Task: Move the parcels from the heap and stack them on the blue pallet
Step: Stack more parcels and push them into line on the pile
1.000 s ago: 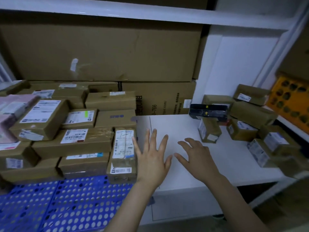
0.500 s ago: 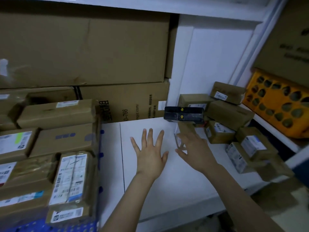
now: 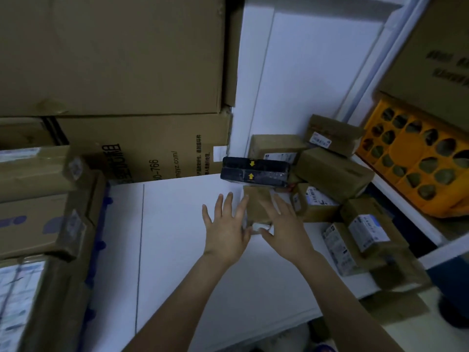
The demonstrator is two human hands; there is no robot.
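Stack [image 3: 38, 219] sits left of grip; heap [image 3: 332, 171] right of it yet to go. Our left hand [image 3: 225, 231] & right hand [image 3: 285, 229], w/ fingers spread, flank small brown parcel [image 3: 257, 207], not lifted yet.

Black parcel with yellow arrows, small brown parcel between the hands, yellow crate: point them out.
black parcel [image 3: 269, 174], head view, dark front face right of the arrows.
small brown parcel [image 3: 257, 207], head view, brown top face.
yellow crate [image 3: 412, 151], head view, yellow rib between holes.
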